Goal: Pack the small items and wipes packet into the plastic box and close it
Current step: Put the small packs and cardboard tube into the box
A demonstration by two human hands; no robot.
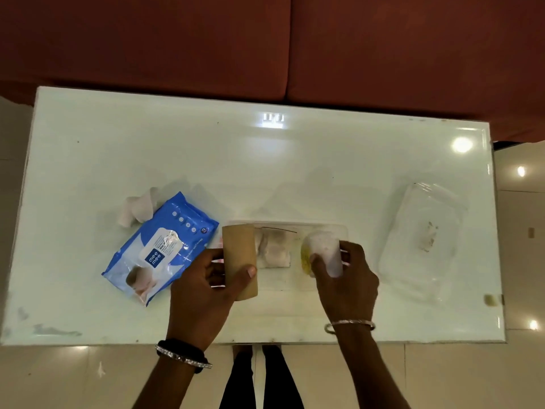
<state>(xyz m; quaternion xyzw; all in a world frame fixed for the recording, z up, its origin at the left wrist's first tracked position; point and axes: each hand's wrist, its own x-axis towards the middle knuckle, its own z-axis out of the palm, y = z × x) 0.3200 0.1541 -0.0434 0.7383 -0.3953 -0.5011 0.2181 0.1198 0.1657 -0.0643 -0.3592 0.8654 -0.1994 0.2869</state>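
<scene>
Left hand [203, 286] wrapped around a brown cardboard tube [240, 261], thumb across its front, tube upright-ish over the left end of the clear plastic box [339, 228]. Right hand [343, 278] pinches a small white translucent cup-like item [327, 252], fingers closed on it, with something yellow [305, 261] just beside it; can't tell whether the yellow piece is held or already lying in the box.

Box sits on the glass table [265, 160] near the middle of the front edge, open. White folded cloth-like pieces [275, 249] already inside, between the two hands. Wipes packet [160, 246], blue, lies flat toward the front-left, touching or just beside the tube, still outside. Crumpled white tissue [137, 209] behind the packet. Clear lid [421, 240] lies well apart near the right edge.

Step in hand, as judged: seating both small items in the box. To do it well: lay the tube on its side along the left wall rather than standing, so the lid can close. Tuck the cup into the right end, low. Keep the stack flat, since the wipes packet is wide and probably needs to go on top. Release only once each item rests on the box floor.
</scene>
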